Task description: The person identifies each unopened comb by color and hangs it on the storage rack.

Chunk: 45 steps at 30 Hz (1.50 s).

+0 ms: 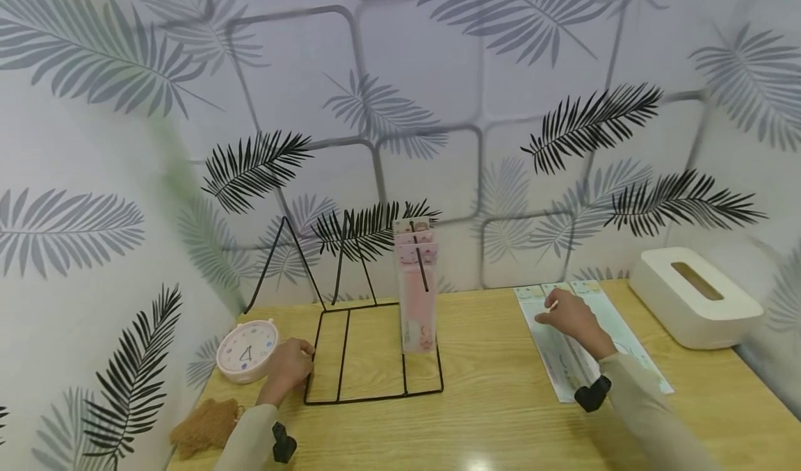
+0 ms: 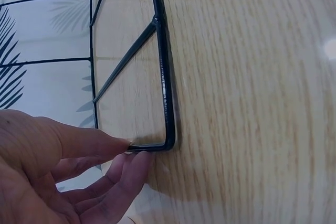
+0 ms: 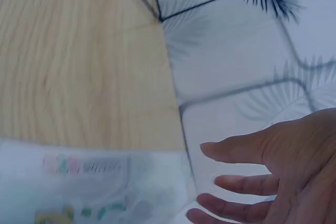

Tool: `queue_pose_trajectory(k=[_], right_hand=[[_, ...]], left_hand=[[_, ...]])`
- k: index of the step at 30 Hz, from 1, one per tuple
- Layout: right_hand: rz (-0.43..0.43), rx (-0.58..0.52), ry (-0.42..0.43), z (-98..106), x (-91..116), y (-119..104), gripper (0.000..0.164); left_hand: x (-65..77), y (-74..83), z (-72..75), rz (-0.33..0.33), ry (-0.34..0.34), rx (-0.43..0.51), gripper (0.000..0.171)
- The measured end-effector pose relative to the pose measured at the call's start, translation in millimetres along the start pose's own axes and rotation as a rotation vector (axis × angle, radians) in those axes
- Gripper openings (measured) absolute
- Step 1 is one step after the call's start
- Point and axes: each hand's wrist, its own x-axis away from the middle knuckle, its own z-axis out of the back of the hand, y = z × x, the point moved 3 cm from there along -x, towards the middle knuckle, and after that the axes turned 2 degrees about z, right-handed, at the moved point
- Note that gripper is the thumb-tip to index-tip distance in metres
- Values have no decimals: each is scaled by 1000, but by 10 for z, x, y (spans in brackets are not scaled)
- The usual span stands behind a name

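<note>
A black wire display rack [image 1: 343,401] stands on the table, left of the middle. At its left side my left hand [image 1: 289,366] pinches the thin base wire between thumb and fingers, close to a corner, as the left wrist view shows. Several flat pink packets [image 1: 418,311] hang one behind another on the rack's right part. Over at the right, my right hand [image 1: 574,316] hovers above pale green flat packets [image 1: 543,349] with printed tops, laid side by side. In the right wrist view its fingers [image 3: 247,184] are spread apart and hold nothing.
A round pink clock [image 1: 248,349] lies just left of my left hand, and a brown fluffy item [image 1: 205,426] is nearer the table's left edge. A white tissue box [image 1: 688,290] sits at the back right. Leaf-patterned wall covering [image 1: 425,179] rises behind the table.
</note>
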Motion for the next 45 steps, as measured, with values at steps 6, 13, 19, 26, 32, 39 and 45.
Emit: queue_pose_trajectory(k=[6, 13, 19, 26, 32, 39, 45], right_hand=[[-88, 86, -73, -7, 50, 191, 45], [-109, 187, -63, -114, 36, 296, 50], [-106, 224, -47, -188, 4, 281, 55], [-132, 187, -55, -227, -12, 275, 60], [-117, 115, -103, -197, -12, 268, 61], [-51, -143, -133, -120, -38, 277, 29], [2, -457, -208, 8, 20, 146, 33]], left_hand=[[7, -38, 0, 34, 17, 92, 32], [0, -22, -37, 46, -2, 171, 31], [-3, -37, -36, 27, 32, 174, 31], [-6, -49, -4, 39, 36, 162, 35], [-16, -91, -24, 62, 25, 186, 42], [-12, -79, -26, 72, 19, 187, 44], [-4, -89, -26, 74, 12, 187, 45]])
